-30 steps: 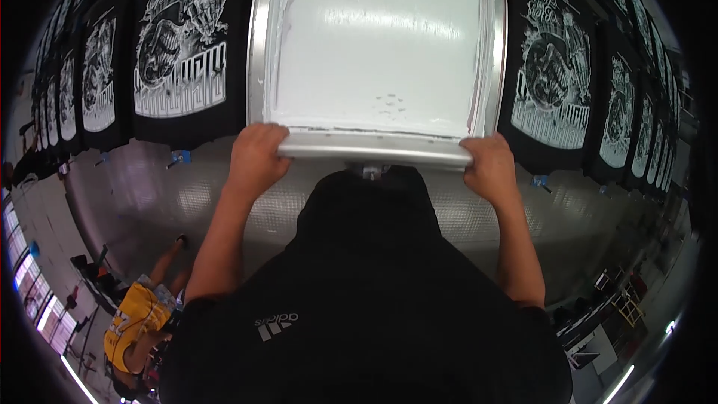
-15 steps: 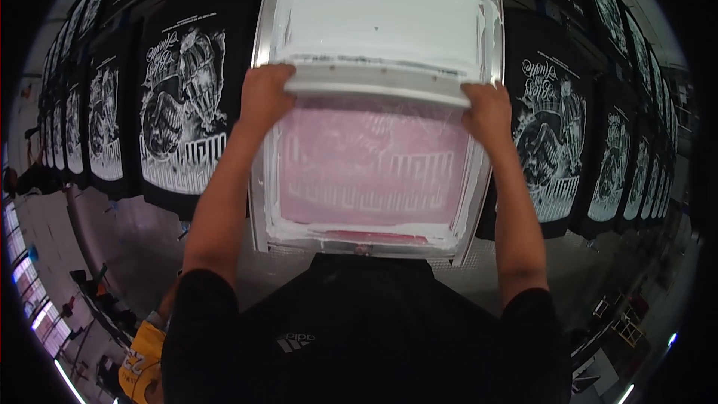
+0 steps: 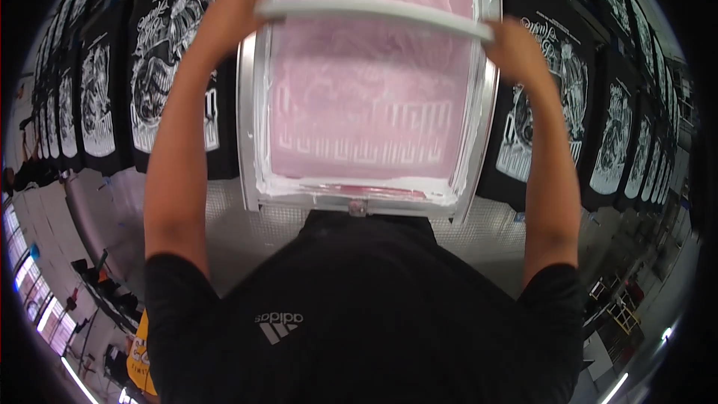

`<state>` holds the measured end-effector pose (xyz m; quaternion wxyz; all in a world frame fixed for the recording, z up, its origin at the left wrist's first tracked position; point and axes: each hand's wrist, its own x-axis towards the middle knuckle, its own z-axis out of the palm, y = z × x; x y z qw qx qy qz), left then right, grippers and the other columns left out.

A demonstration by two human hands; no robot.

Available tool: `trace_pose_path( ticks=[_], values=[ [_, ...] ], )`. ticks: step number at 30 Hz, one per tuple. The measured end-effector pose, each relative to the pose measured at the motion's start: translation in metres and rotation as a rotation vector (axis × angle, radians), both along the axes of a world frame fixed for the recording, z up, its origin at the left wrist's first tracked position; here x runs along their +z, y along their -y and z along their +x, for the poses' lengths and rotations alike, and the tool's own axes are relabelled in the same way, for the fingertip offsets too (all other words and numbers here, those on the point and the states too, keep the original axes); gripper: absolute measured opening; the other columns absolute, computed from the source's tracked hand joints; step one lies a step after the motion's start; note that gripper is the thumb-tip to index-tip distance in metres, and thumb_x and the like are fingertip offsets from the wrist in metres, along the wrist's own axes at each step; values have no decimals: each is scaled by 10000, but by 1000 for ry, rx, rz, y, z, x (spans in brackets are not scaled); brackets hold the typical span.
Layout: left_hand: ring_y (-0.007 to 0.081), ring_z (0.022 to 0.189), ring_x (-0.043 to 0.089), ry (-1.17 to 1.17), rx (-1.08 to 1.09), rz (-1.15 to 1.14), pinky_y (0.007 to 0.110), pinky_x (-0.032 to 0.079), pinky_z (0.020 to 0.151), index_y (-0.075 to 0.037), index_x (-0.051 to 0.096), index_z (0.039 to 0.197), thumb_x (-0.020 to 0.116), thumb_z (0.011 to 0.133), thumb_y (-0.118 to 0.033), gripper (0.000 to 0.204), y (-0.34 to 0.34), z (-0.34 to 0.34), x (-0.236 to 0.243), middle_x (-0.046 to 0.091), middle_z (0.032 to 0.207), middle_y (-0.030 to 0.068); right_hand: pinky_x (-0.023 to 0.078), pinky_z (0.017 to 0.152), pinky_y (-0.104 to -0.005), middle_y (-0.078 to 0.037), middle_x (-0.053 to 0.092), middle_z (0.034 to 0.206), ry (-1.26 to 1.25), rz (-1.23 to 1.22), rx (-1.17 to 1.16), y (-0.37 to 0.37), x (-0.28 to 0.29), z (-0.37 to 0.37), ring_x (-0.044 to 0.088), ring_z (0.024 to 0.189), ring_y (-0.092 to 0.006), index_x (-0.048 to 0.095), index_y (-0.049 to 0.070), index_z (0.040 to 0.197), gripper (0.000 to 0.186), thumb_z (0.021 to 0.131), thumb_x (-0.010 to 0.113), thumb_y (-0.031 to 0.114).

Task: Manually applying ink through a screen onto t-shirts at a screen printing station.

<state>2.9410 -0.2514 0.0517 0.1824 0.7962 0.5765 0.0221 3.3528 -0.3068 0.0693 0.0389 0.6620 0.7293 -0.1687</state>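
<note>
A pale squeegee [image 3: 374, 6] spans the far part of a metal-framed printing screen [image 3: 486, 97], its right end a little nearer me than its left. It looks lifted off the mesh. My left hand [image 3: 232, 21] is closed round its left end, and my right hand [image 3: 517, 49] grips the right end; both are slightly blurred. Pink mesh [image 3: 359, 112] shows on both sides of the squeegee, with faint lettering and artwork in it. Streaks of white ink [image 3: 437, 188] line the mesh along the frame. Whatever lies beneath the screen is hidden.
Black printed shirts lie on boards in rows to the left [image 3: 176, 75] and right [image 3: 565, 97], close beside the screen. A textured metal surface [image 3: 224, 213] lies below the frame. Part of a person in a yellow top [image 3: 140, 359] shows at lower left.
Both hands have carried the squeegee farther away, and it appears larger and higher. White ink covering the screen's far half has given way to pink mesh. The whole view has shifted.
</note>
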Motion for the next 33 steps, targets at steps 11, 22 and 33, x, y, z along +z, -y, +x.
trace_pose_path(
  ticks=[11,22,33],
  values=[
    [293,856,616,174,-56,-27,421,423,826,-53,646,923,750,558,-44,380,295,-29,-29,673,925,95,450,918,-472,-145,684,885,-170,-106,82,256,-24,-31,627,877,-313,694,52,936,345,601,630,-2],
    [282,958,626,160,-70,318,430,431,872,-57,654,964,690,536,13,435,191,-21,-90,679,965,102,378,1064,-520,-107,669,990,-139,248,130,172,-78,-18,604,947,-330,632,62,1048,496,559,645,-15],
    [371,885,663,25,17,267,401,524,805,-114,726,1026,816,684,-334,416,-144,23,-56,696,915,191,521,869,-434,-136,705,1012,107,275,100,-160,-71,25,656,991,-331,685,176,1144,445,709,596,152]
  ],
)
